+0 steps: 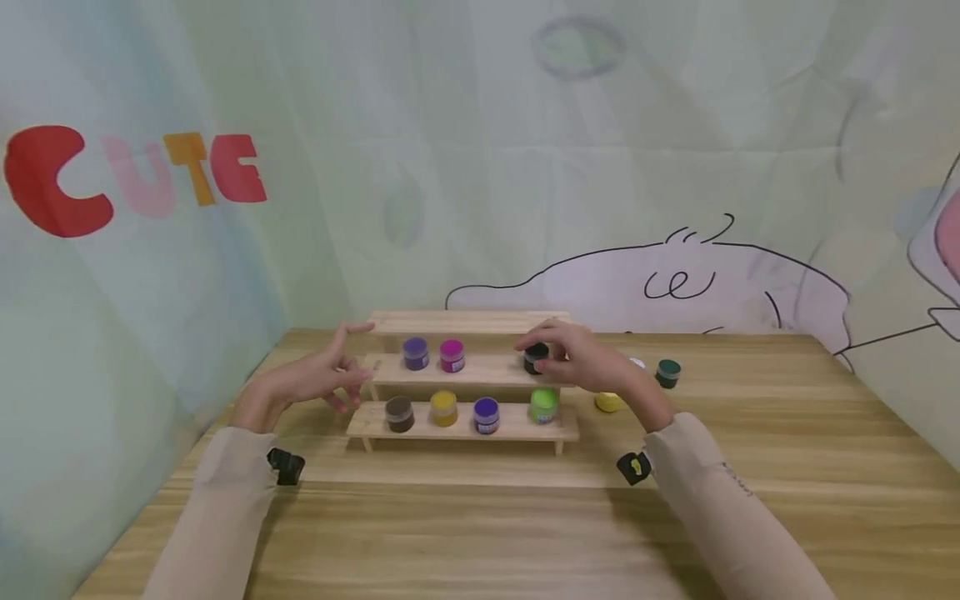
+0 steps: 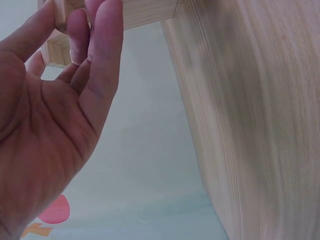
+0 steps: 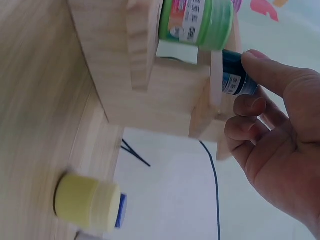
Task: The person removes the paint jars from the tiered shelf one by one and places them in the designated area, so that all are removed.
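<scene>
A three-step wooden rack [image 1: 450, 430] stands on the table. My right hand [image 1: 576, 354] pinches a dark paint jar [image 3: 233, 70] between thumb and fingers, at the right end of the middle step. Purple [image 1: 416, 355] and magenta [image 1: 452, 357] jars stand further left on that step. Along the lowest step are brown [image 1: 400, 414], yellow [image 1: 444, 409], violet [image 1: 487, 416] and green [image 1: 544, 406] jars. My left hand [image 1: 315, 379] is at the rack's left end, one finger stretched to the top step and the others loosely bent beside the middle step.
Right of the rack, a dark green jar [image 1: 668, 373] stands on the table [image 1: 480, 533]. A yellow jar [image 3: 80, 200] lies on its side there, partly behind my right forearm in the head view. A printed curtain [image 1: 480, 167] hangs behind the table.
</scene>
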Demonstrator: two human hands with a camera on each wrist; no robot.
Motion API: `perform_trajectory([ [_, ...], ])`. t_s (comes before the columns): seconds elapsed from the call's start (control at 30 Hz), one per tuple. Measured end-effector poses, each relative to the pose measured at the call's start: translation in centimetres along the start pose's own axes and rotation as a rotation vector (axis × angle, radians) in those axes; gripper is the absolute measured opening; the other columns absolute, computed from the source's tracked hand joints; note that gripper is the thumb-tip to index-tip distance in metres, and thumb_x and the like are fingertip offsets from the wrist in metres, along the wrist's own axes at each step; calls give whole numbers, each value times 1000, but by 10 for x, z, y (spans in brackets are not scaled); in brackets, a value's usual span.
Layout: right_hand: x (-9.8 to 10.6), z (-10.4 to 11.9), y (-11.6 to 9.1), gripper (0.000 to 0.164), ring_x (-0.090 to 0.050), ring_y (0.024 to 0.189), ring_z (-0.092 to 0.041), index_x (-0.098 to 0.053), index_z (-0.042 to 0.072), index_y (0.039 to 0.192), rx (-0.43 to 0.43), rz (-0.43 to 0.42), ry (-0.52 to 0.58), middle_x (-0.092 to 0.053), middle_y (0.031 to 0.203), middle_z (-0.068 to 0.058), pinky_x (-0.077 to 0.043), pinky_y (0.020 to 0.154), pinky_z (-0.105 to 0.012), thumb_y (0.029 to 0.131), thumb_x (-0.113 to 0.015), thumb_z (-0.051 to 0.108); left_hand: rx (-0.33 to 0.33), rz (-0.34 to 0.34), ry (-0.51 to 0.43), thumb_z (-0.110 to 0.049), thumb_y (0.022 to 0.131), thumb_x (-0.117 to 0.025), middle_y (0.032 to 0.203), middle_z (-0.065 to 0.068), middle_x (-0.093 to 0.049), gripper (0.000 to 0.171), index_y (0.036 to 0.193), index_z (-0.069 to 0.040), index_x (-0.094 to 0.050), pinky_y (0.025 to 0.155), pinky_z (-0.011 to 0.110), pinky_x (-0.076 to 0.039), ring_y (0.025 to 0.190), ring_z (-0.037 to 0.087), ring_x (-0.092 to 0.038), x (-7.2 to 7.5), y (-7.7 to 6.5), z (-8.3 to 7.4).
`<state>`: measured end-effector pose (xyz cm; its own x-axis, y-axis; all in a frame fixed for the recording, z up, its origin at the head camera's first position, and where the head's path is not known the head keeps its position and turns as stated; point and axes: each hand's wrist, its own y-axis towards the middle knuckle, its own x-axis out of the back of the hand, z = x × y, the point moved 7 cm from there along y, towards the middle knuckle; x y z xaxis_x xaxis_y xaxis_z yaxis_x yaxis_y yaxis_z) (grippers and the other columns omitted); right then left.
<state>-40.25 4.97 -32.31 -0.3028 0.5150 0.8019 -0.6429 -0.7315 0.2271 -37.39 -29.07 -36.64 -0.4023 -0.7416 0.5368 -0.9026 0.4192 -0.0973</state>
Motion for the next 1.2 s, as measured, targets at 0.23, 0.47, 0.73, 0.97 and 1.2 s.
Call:
perform_trajectory([
  [0.23, 15, -17, -19, 37, -54, 73, -20, -65, 10, 127, -147, -6, -5, -62, 118, -6, -47, 66, -34, 93, -74, 20, -12, 1, -14, -21, 106, -54, 88, 22, -60, 81, 158, -23, 8, 70, 49, -57, 77, 31, -62, 0, 1, -1],
  [0.47, 25, -45, -48, 45, -59, 78, -20, -62, 3, 124, -240, -73, 69, -62, 119, -11, -49, 70, -33, 89, -79, 25, -23, 25, -19, -23, 106, -54, 89, 21, -60, 82, 157, -21, 10, 68, 47, -57, 77, 30, -63, -5, 7, 2],
  [0.73, 48, -57, -64, 38, -56, 70, -17, -67, 4, 114, -249, -134, 50, -64, 109, -11, -47, 60, -28, 86, -82, 25, -18, 9, -28, -23, 106, -54, 89, 22, -60, 83, 158, -23, 11, 69, 52, -57, 78, 32, -64, 1, 6, 4],
  [0.97, 64, -68, -74, 41, -60, 84, -21, -66, 0, 117, -308, -85, 28, -65, 104, -10, -52, 71, -33, 88, -80, 26, -28, 16, -32, -23, 106, -53, 95, 28, -60, 83, 158, -25, 12, 69, 51, -57, 81, 33, -65, 3, 5, 2],
  [1.2, 68, -88, -91, 33, -59, 87, -22, -67, 2, 108, -373, -64, 64, -64, 101, -10, -50, 75, -33, 87, -81, 23, -22, 31, -54, -22, 106, -53, 95, 27, -59, 83, 158, -28, 12, 69, 49, -58, 81, 33, -66, 3, 9, 5],
])
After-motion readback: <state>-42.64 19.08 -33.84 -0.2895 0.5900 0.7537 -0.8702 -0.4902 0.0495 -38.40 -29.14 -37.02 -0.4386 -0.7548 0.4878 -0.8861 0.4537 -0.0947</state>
